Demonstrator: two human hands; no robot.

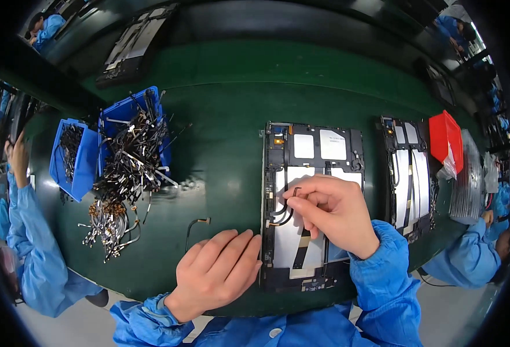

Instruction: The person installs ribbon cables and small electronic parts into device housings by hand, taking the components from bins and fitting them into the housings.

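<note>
An opened tablet-like device (278, 254) lies in front of me, showing silver battery panels, a black frame and thin wiring. Over its left half, my right hand (333, 214) pinches a thin black cable (293, 213) between thumb and forefinger; the cable curves down to the device's left edge. My left hand (217, 272) lies flat on the table, fingers stretched out and their tips by the device's left edge. Just beyond it sits a loose dark cable (199, 221) with a small connector; its lower end reaches behind the left hand.
Left of me, a blue bin (126, 109) overflows with black cables, beside a smaller blue bin (81, 173). A bundle of cables (109, 222) lies nearer. To the right are a second opened device (402, 168), a red bin (444, 139) and clear plastic trays (466, 185). Co-workers sit on both sides.
</note>
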